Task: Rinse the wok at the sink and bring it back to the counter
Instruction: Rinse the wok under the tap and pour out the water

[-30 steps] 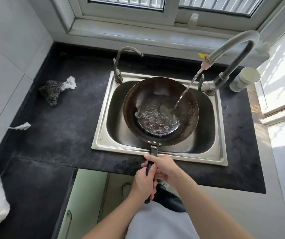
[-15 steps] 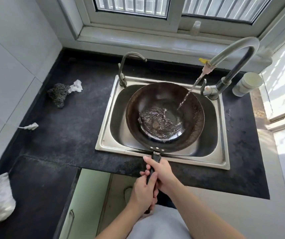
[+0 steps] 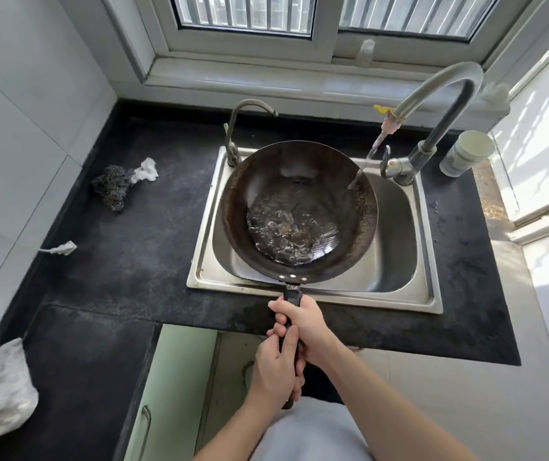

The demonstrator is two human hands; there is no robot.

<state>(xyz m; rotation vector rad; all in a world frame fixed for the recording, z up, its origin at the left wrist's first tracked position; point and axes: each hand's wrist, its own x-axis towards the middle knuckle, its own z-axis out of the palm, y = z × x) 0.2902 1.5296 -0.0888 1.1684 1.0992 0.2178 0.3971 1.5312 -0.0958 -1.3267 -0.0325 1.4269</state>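
Rinse step in hand: your left hand [image 3: 278,369] and right hand [image 3: 303,322] are both clenched around the handle, wok [image 3: 299,211] ahead over the sink [image 3: 399,291] taking tap water; next, I judge, swirl and tip.

Wok [image 3: 299,207] over sink [image 3: 399,287]; scourer [image 3: 113,188] on counter [image 3: 133,261], left.

Barred window [image 3: 326,15] up top, white tiled wall [image 3: 17,111] left of it, sunlight flooding in at its right.
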